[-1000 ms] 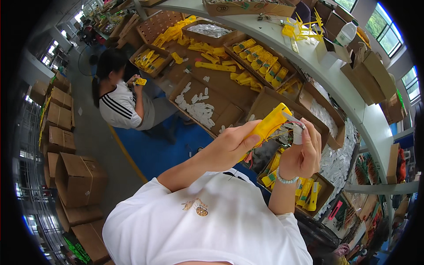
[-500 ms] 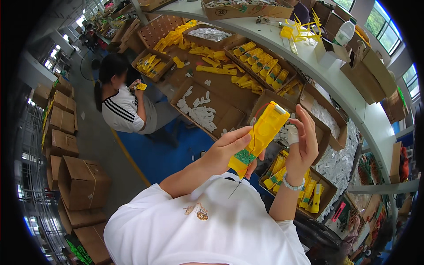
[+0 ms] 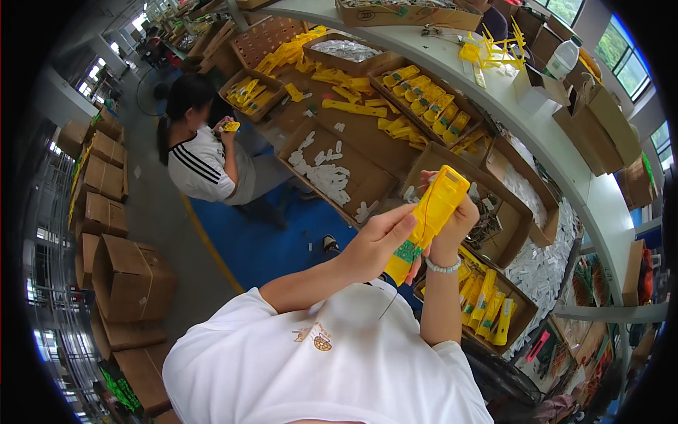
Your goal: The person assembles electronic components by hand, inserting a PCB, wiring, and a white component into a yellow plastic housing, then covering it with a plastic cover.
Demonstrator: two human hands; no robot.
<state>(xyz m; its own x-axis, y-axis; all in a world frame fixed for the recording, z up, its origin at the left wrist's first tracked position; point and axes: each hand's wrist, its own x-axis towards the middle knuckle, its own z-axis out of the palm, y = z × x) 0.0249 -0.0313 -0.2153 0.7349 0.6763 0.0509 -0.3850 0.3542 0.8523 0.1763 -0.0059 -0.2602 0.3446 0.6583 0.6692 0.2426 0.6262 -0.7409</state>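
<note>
Above my chest, a long yellow plastic casing (image 3: 439, 205) is held tilted, its far end up and to the right. A green circuit board (image 3: 407, 251) sits in its near end, with thin red and dark wires along it; one dark wire hangs down past the lower tip. My left hand (image 3: 381, 237) grips the casing from the left side, thumb on the edge. Wrapped behind its upper part is my right hand (image 3: 458, 222), with a pale beaded bracelet at the wrist; its fingertips show past the far side and are partly hidden.
An open carton of yellow casings (image 3: 487, 304) stands below my right forearm. Ahead, a carton holds small white parts (image 3: 321, 169), and another holds rows of yellow casings (image 3: 427, 99). A white shelf (image 3: 537, 120) curves along the right. A co-worker (image 3: 205, 155) sits at the left, holding a yellow part.
My right hand has moved from beside the casing, fingers raised, to behind it, closing round its upper part. The casing has turned and shifted slightly right.
</note>
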